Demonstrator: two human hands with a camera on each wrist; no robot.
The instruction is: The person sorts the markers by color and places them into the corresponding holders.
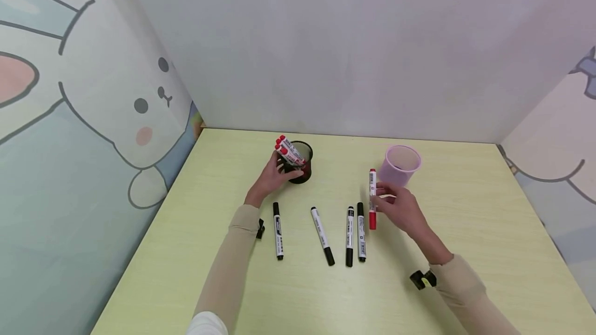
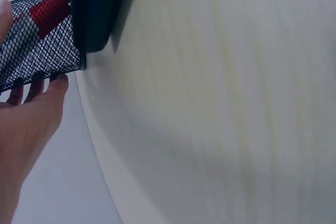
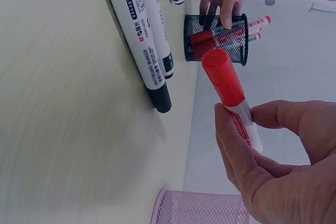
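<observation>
My left hand grips a black mesh pen cup, its thumb on the near side and the other fingers round the far left. Several red-capped whiteboard markers lean inside that cup, ends poking out to the left. In the right wrist view my right hand pinches a red whiteboard marker between thumb and fingers. From the head view this marker is above the table with its red cap toward me. Just behind the right hand stands a pink mesh pen cup.
Several black whiteboard markers lie spread between the hands: one at the left, one slanted marker, and a close pair with one marker beside another marker. A pale wall rises behind the wooden table.
</observation>
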